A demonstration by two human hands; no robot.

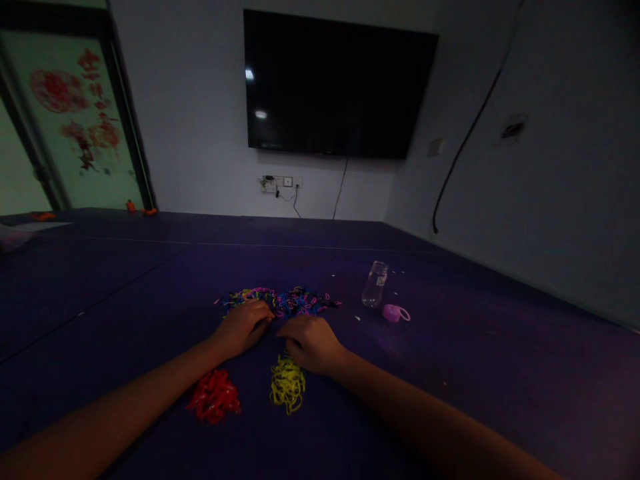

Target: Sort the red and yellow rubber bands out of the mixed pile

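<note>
A mixed pile of small rubber bands, in blue, pink, yellow and black, lies spread across the purple table. My left hand rests against the near left side of this pile, its fingers bent and closed toward the thumb. Just to the right, my right hand is at the pile's near edge with curled fingers. Whatever either set of fingertips pinches is too small or hidden. Red rubber bands form a heap below my left wrist. Yellow rubber bands lie heaped below my right hand.
A clear bottle without its lid stands right of the mixed pile. Beside it lies a pink cap with a loop. White scraps dot the purple table. A television hangs on the wall behind.
</note>
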